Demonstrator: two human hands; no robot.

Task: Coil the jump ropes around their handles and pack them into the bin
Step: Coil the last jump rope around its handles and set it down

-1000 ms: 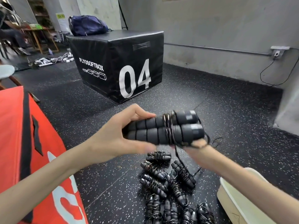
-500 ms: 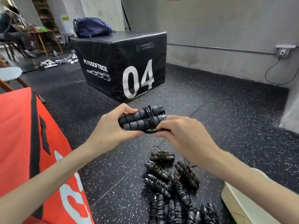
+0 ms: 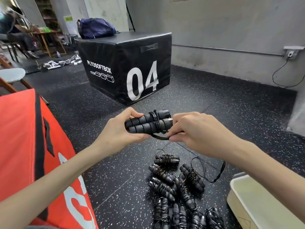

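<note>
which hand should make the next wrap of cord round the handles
Probably the right. The right hand already pinches the loose cord just below the wrapped end, while the left hand grips the paired handles by their foam end and steadies them.

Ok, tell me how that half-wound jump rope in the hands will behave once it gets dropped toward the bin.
The jump rope is only partly coiled; its loose cord hangs down floppy, so it will probably trail and may unwind. The two ridged, foam-looking handles likely grip well and weigh little. Being round, the bundle could roll on the floor, though the cord wraps, as on the wound ropes there, should check that.
</note>
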